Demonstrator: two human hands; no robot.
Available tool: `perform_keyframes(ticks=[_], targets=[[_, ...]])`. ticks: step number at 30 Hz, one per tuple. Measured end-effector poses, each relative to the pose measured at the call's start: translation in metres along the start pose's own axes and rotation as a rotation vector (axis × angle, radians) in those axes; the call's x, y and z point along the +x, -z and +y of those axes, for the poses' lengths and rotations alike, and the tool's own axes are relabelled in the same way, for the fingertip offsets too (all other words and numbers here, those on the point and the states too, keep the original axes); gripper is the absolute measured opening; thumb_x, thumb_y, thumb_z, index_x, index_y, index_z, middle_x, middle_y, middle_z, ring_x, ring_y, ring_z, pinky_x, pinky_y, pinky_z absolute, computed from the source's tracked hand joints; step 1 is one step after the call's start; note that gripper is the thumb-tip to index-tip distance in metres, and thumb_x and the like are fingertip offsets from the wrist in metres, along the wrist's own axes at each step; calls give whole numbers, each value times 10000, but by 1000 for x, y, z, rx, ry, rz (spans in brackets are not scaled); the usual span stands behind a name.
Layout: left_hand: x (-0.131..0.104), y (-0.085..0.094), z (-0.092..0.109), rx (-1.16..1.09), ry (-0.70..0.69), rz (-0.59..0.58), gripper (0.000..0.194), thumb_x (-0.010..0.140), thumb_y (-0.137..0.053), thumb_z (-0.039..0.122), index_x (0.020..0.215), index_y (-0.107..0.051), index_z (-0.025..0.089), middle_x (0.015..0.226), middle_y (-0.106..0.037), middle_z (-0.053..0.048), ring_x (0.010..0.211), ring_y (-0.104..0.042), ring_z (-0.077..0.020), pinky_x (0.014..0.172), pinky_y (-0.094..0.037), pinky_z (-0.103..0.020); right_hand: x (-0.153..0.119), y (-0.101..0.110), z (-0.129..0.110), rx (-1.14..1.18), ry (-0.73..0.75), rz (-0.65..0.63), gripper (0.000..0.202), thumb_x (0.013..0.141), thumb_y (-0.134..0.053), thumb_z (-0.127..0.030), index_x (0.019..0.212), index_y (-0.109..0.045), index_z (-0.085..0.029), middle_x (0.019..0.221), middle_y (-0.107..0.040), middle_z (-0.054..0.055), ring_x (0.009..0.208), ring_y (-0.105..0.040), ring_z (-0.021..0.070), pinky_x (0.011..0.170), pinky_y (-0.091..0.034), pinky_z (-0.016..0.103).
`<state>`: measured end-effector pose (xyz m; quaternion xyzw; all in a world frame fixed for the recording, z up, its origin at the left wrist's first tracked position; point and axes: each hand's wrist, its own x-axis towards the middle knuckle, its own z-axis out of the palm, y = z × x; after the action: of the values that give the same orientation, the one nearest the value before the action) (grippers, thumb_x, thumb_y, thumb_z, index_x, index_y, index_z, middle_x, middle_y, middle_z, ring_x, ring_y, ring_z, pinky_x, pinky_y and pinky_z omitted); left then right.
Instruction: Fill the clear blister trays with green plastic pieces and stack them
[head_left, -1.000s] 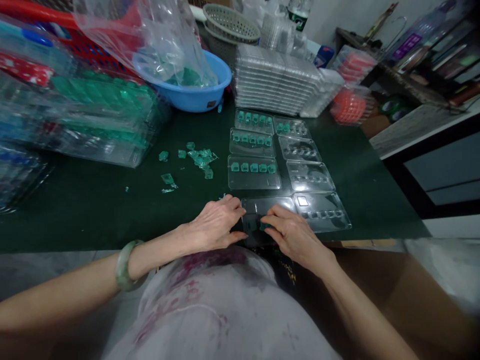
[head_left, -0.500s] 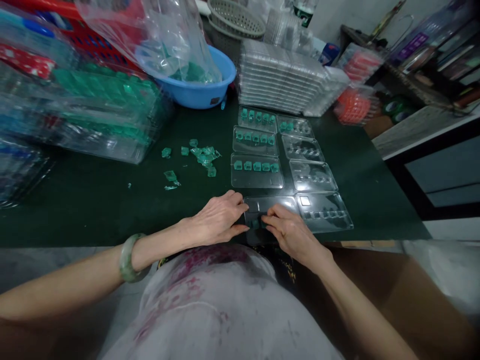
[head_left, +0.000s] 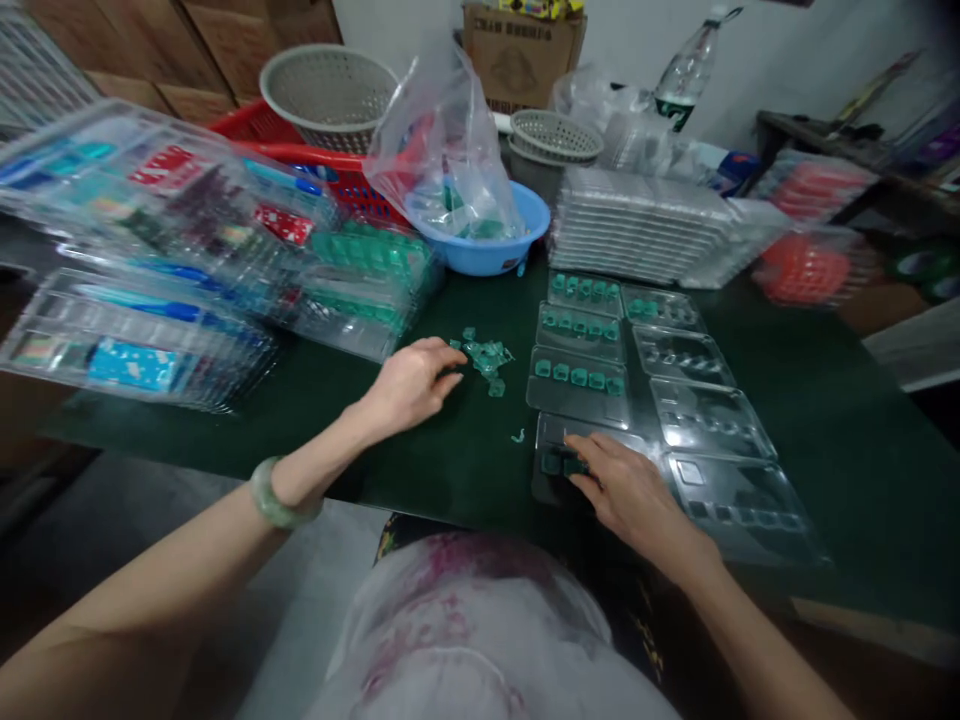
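My left hand is at the left side of a pile of translucent green pieces, thumb and fingertips apart, with nothing visibly held. My right hand is over the nearest clear tray, its thumb and fingers around a dark green cube in the tray's row, partly hidden by the fingertips. Another cube sits in that row on the left. Behind lies a tray with a row of several green cubes, and two more filled trays stand beyond it.
Right of my right hand, a clear tray lies flat. Stacked clear trays, a blue basin with a plastic bag, and a red basket stand behind. Packaged sets are piled at left.
My left hand has left the nearest tray and moved left and away from me to the green pile. My right hand stays at the tray. The camera view has shifted.
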<state>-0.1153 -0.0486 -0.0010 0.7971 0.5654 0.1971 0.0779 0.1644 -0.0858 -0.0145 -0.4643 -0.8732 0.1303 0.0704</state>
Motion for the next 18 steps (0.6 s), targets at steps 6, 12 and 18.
perform_keyframes(ticks=[6, 12, 18], targets=[[-9, 15, -41, 2, -1, -182, 237, 753, -513, 219, 964, -622, 210, 973, -582, -51, 893, -546, -183, 779, -427, -307, 2, 17, 6, 136, 20, 33, 351, 790, -491, -191, 1136, -479, -242, 985, -545, 49, 728, -558, 151, 625, -460, 287], [-12, 3, -36, -43, 9, -187, 130, 749, -511, 193, 815, -620, 166, 856, -593, -46, 831, -550, -160, 741, -422, -269, 16, 14, -7, 333, 38, 113, 272, 800, -493, -196, 1068, -521, -230, 896, -556, 27, 654, -535, 109, 587, -452, 242], [-4, -3, -35, -128, 109, -104, 143, 749, -512, 251, 725, -600, 141, 766, -581, -40, 673, -535, -132, 641, -409, -252, 23, 2, -32, 548, 69, 236, 261, 811, -479, -190, 1066, -524, -222, 864, -552, 22, 654, -523, 99, 608, -455, 230]])
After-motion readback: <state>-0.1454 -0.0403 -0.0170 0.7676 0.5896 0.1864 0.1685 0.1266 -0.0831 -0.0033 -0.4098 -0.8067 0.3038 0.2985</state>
